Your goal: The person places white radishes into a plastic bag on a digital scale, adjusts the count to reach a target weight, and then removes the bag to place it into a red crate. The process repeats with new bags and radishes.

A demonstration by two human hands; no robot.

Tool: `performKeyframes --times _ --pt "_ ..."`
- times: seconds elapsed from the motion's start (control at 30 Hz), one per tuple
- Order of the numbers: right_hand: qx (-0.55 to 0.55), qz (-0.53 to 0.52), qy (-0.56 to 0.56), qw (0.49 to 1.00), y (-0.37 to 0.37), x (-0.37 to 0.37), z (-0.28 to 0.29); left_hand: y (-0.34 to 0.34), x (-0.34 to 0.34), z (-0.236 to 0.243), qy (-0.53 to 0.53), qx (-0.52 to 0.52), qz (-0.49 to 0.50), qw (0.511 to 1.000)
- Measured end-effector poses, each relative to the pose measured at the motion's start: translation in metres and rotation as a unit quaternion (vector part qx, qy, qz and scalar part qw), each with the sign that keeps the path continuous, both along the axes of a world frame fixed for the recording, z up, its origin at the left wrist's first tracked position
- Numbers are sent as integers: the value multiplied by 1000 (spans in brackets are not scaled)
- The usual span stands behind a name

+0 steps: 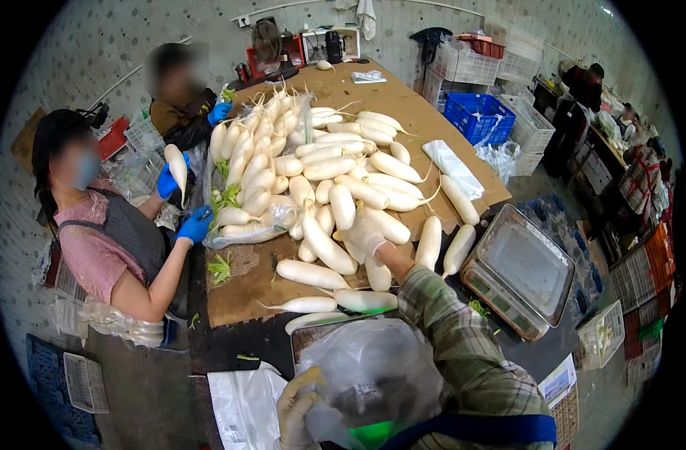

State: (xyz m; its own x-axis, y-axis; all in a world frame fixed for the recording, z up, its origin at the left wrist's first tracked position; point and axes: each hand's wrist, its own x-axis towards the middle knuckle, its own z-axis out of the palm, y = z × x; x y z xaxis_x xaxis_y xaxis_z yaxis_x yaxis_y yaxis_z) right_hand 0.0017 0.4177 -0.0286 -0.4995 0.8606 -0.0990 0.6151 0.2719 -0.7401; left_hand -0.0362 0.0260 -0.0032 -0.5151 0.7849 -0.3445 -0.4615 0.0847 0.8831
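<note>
My left hand (296, 409), in a pale glove, is closed on the rim of a clear plastic bag (373, 360). The bag gapes above a tray on the near edge of the table. My right hand (365, 231), also gloved, reaches into the heap of white radishes (328, 161), its fingers curled over a radish; the heap partly hides the grip. Another white radish (378, 274) lies just below that hand. Closer to the bag rest several loose radishes (365, 301).
A weighing scale (519, 262) stands right of my arm. Flat white bags (245, 401) lie at the near left, and another folded bag (454, 169) lies far right. At the left a co-worker's blue-gloved hand (170, 176) holds a radish; a second co-worker stands behind. Crates (479, 118) are stacked beyond.
</note>
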Motion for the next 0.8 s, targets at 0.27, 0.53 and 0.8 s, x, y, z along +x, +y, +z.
performKeyframes --times 0.27,0.53,0.8 --pt "-165 61 301 937 -94 126 61 1 8 2 -19 29 -26 999" --pt "-174 263 295 902 -202 178 77 19 25 29 57 62 -72 994" --pt "154 388 -78 905 -220 162 28 12 10 53 129 43 -20 991"
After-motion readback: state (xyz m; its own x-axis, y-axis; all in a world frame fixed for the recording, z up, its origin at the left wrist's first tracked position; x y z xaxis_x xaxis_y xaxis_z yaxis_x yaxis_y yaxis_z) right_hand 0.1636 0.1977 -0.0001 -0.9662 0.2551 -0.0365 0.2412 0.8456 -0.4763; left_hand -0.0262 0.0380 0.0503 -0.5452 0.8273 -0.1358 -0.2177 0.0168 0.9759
